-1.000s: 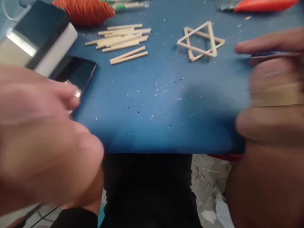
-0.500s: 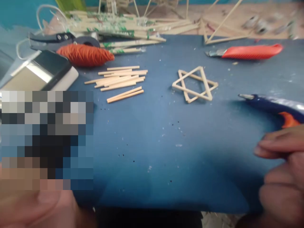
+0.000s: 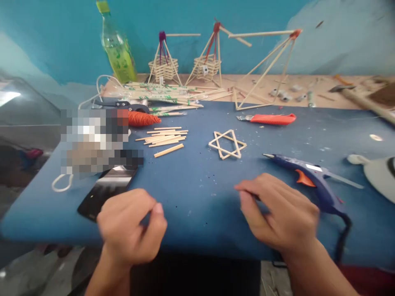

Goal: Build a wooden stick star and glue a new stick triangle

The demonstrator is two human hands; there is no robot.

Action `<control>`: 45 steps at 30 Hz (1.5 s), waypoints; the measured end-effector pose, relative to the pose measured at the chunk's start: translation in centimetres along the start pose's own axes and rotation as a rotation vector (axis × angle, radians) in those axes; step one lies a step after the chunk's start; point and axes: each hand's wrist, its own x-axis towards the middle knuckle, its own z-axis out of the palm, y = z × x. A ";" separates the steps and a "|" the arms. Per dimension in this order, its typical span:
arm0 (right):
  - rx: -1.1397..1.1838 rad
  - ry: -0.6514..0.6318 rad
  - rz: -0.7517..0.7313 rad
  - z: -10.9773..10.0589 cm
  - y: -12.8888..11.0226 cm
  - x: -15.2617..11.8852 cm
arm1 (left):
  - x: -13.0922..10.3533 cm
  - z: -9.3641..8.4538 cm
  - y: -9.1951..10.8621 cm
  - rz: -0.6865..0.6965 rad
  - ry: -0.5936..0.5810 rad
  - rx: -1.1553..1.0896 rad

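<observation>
My left hand [image 3: 132,226] is loosely curled above the near edge of the blue table mat [image 3: 191,205], thumb close to the index finger, nothing visible in it. A black phone [image 3: 108,189] lies just beyond it. My right hand [image 3: 277,213] also has its fingers folded, thumb and index tips nearly together, with no object seen between them. Beside it lies a blue hot glue gun [image 3: 308,168] with an orange trigger. Ahead, between the hands, a six-pointed star of thin sticks [image 3: 238,149] lies flat. Several cut sticks [image 3: 166,139] lie left of the star.
Farther back are a red-handled utility knife [image 3: 271,119], an orange yarn bundle [image 3: 143,119], pliers [image 3: 123,106] and wrapped chopsticks [image 3: 166,92]. Stick lantern-like frames [image 3: 163,68] and a green-capped bottle [image 3: 119,53] stand by the wall. A hammer [image 3: 358,96] lies at right.
The view has tilted up and widened, showing the wall and stick frames. Both hands now appear nearer the middle, over the mat. The star and sticks lie as before.
</observation>
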 end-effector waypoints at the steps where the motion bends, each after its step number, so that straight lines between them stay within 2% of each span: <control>1: -0.038 -0.026 -0.022 0.4 0.0 0.4 | 0.9 0.4 -0.1 0.020 -0.005 -0.013; 4: -0.126 -0.159 -0.144 2.2 0.0 2.6 | 1.5 0.9 -0.4 0.100 -0.021 -0.034; 6: -0.138 -0.300 -0.168 3.8 -0.1 5.3 | 1.1 0.9 -0.6 0.162 -0.046 -0.046; 11: -0.188 -0.785 0.025 7.6 -0.5 12.9 | 0.6 1.2 -1.2 0.221 -0.047 -0.090; 14: -0.193 -0.932 0.038 8.7 -0.5 15.5 | 0.6 1.5 -1.5 0.222 -0.021 -0.107; 16: -0.183 -0.954 0.030 8.9 -0.3 16.1 | 0.5 1.6 -1.6 0.228 -0.014 -0.111; 25: -0.117 -0.954 0.027 9.3 1.4 16.5 | 0.8 1.4 -1.3 0.247 -0.012 -0.086; 31: -0.143 -1.038 -0.012 9.9 1.6 17.8 | 0.8 1.6 -1.3 0.262 -0.042 -0.097; 34: -0.162 -1.102 -0.013 10.1 1.2 18.2 | 1.0 1.0 -0.9 0.248 0.030 -0.027; 36: -0.174 -1.152 -0.001 9.8 0.9 17.9 | 1.0 0.0 -0.5 0.168 0.060 0.124; 38: -0.163 -1.184 0.020 9.2 0.6 17.0 | 0.7 -1.4 -0.3 0.007 0.031 0.308; 42: -0.031 -1.190 0.053 6.5 0.6 13.2 | -0.3 -3.7 -1.0 -0.307 -0.029 0.549; 45: 0.046 -1.106 0.106 4.0 0.6 9.6 | -0.6 -4.1 -2.0 -0.458 -0.179 0.630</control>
